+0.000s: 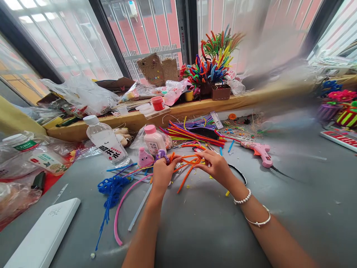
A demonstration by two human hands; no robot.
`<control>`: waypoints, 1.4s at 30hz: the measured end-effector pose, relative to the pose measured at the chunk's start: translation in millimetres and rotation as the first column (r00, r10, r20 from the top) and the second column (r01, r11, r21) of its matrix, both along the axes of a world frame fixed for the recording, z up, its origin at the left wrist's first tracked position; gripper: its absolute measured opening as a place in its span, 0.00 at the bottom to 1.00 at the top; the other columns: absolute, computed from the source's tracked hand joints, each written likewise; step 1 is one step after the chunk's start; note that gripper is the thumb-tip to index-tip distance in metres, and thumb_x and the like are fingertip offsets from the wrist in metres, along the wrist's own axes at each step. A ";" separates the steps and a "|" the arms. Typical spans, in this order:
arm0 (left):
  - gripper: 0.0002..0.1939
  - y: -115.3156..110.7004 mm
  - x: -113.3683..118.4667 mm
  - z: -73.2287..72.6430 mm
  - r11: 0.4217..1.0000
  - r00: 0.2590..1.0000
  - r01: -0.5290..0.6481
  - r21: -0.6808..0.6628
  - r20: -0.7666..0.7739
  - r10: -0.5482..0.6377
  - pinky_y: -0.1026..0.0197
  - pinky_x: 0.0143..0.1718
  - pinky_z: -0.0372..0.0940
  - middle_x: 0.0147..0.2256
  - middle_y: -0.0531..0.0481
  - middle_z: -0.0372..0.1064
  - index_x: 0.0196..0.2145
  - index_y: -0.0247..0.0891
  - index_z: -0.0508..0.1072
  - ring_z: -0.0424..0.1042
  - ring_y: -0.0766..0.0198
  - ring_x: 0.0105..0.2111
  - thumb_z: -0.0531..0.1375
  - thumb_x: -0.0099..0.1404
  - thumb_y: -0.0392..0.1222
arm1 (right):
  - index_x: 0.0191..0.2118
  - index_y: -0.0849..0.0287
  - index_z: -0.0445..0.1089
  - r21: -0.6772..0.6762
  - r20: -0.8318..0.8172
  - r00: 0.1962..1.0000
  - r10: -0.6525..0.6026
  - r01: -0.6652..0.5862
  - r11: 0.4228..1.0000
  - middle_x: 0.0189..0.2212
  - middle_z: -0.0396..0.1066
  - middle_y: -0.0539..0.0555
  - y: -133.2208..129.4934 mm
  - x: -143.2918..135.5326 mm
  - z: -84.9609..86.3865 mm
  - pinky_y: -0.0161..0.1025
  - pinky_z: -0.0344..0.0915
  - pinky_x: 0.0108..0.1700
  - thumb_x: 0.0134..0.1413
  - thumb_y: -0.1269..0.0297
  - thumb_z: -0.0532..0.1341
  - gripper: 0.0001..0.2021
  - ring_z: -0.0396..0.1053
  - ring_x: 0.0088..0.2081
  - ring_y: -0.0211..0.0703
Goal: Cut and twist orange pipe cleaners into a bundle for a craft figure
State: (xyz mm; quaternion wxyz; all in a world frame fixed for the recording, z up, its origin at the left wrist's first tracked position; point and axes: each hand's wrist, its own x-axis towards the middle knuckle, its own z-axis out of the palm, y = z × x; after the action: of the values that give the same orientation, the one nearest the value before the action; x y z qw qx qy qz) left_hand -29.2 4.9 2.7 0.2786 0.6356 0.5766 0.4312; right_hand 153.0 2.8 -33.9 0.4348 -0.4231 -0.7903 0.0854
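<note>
An orange pipe cleaner (192, 160), bent into a loop, stretches between my two hands above the grey table. My left hand (164, 169) pinches its left end, close to a purple fuzzy piece (161, 155). On the loop's right side, the fingers of my right hand (213, 163) are closed. A loose orange length (184, 180) slants down below the loop; whether it belongs to the same piece I cannot tell. Behind my left hand stand a pink knitted figure (145, 158) and a pink-capped bottle (154, 139). Beyond my hands lies a bundle of coloured pipe cleaners (192, 134).
A pink glue gun (259, 150) lies to the right, its cord trailing. At left are a water bottle (106, 141), blue yarn (113, 190), a pink headband (118, 216) and a white power bank (44, 236). A pot of pipe-cleaner plants (221, 92) stands on the sill.
</note>
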 end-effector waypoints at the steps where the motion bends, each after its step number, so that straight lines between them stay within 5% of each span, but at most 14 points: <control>1: 0.12 0.0 -0.2 0.3 1.000 1.000 -0.002 0.000 0.005 0.002 0.65 0.32 0.61 0.26 0.48 0.74 0.28 0.34 0.75 0.71 0.62 0.28 0.58 0.51 0.45 | 0.44 0.63 0.67 0.003 0.009 1.000 0.001 -0.001 1.000 0.32 0.68 0.56 0.2 0.0 -0.3 0.35 0.63 0.32 0.49 0.57 0.57 0.18 0.63 0.26 0.38; 23: 0.13 -1.8 1.7 2.3 0.997 0.987 -0.078 0.022 -0.138 0.081 0.67 0.29 0.59 0.25 0.51 0.74 0.29 0.34 0.76 0.69 0.65 0.26 0.58 0.50 0.45 | 0.43 0.62 0.67 0.004 0.168 0.980 -0.106 0.106 0.994 0.36 0.70 0.56 -2.2 -3.2 -1.3 0.37 0.64 0.35 0.47 0.67 0.61 0.14 0.68 0.32 0.42; 42: 0.13 -3.7 3.7 2.1 1.000 0.999 0.004 -0.028 -0.033 -0.005 0.65 0.32 0.60 0.28 0.49 0.75 0.29 0.34 0.76 0.70 0.62 0.29 0.59 0.50 0.45 | 0.35 0.58 0.71 -0.049 0.158 0.960 -0.233 0.243 0.969 0.29 0.72 0.52 -1.7 -3.5 -3.0 0.34 0.61 0.30 0.50 0.66 0.58 0.07 0.69 0.30 0.41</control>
State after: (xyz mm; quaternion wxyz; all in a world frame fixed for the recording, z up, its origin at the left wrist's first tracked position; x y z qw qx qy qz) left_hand -25.5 1.2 4.8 0.2789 0.6401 0.5856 0.4117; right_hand 149.5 1.1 -37.0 0.3663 -0.5350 -0.7609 0.0270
